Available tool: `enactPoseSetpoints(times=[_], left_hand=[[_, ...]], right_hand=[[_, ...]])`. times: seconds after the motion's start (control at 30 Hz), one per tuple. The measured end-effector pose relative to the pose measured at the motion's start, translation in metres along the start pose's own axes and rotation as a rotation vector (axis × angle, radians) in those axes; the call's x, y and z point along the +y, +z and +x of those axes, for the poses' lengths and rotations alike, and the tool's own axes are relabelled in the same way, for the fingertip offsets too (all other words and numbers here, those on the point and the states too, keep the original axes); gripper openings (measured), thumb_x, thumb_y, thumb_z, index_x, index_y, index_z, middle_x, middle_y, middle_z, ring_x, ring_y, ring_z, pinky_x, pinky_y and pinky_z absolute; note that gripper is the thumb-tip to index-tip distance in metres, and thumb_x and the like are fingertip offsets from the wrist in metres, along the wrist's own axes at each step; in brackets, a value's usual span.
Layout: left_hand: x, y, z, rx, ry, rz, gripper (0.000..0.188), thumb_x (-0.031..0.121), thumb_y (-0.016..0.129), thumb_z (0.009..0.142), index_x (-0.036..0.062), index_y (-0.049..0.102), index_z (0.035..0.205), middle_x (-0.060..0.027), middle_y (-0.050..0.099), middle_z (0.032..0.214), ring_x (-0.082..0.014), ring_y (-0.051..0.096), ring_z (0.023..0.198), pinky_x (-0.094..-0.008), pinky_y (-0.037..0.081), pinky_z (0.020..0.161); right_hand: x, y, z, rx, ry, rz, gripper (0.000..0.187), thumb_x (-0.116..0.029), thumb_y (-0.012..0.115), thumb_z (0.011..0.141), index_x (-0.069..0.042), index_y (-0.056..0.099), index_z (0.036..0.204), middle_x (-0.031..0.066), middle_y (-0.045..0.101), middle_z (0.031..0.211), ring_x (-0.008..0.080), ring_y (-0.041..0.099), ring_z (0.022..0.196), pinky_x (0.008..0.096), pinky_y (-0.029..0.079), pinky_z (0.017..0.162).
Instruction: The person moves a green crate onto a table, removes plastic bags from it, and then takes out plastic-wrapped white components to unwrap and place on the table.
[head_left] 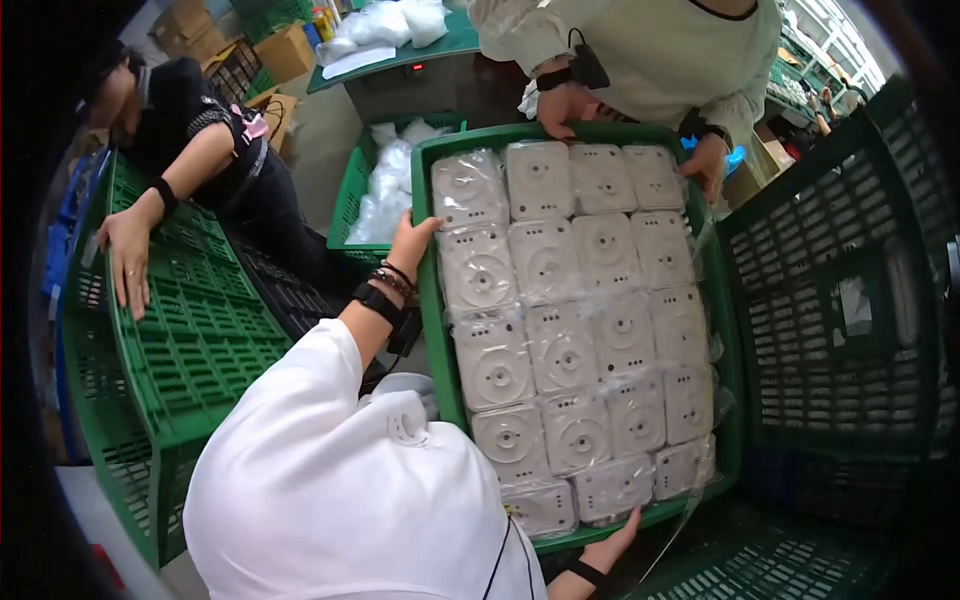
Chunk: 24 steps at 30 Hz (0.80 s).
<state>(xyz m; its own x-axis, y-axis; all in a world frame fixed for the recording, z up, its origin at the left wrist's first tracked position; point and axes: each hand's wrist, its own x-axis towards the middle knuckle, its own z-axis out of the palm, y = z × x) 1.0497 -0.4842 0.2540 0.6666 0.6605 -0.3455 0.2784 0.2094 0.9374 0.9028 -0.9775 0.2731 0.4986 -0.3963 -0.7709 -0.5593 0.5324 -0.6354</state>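
A large green plastic crate [430, 300] fills the middle of the view, packed with rows of white, rounded-square plastic parts [605, 240] in clear wrapping. Each part has a round raised ring and small dark holes. My left hand [410, 245] is closed over the crate's left rim, with bands and a watch on that wrist. Down at the near edge, my right hand [612, 542] grips the rim, its fingers partly hidden below the crate. Across from me, a co-worker in a light top holds the far side with one hand [565, 108] and the right corner with the other [708, 165].
At the left, another person rests a hand [128, 260] on an upended green crate [200, 350]. Behind stands a green crate of clear plastic bags [385, 195], near a green table [455, 40]. Tall dark-green crates [820, 330] rise close on the right.
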Motion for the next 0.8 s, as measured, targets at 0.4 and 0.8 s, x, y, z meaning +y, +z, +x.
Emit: enactPoseSetpoints(times=[0.4, 0.8], left_hand=[[-0.068, 0.004, -0.110, -0.107, 0.040, -0.223, 0.059, 0.028, 0.065, 0.071, 0.0004, 0.038, 0.116, -0.0070, 0.051, 0.096, -0.0136, 0.048, 0.082, -0.0261, 0.041, 0.073], [-0.062, 0.031, -0.178, -0.036, -0.047, -0.001, 0.029, 0.004, 0.056, 0.065, 0.0013, 0.051, 0.094, -0.0016, 0.052, 0.072, -0.0103, 0.048, 0.059, -0.0239, 0.040, 0.053]], right_hand=[[0.020, -0.035, -0.003, -0.042, -0.041, -0.087, 0.041, -0.036, 0.051, 0.078, -0.006, 0.047, 0.107, 0.0068, 0.052, 0.097, 0.0208, 0.052, 0.084, 0.0325, 0.043, 0.069], [-0.010, -0.046, 0.023, -0.337, 0.100, 0.036, 0.007, -0.016, 0.051, 0.081, -0.009, 0.047, 0.080, 0.0014, 0.044, 0.063, 0.0150, 0.044, 0.055, 0.0294, 0.040, 0.052]])
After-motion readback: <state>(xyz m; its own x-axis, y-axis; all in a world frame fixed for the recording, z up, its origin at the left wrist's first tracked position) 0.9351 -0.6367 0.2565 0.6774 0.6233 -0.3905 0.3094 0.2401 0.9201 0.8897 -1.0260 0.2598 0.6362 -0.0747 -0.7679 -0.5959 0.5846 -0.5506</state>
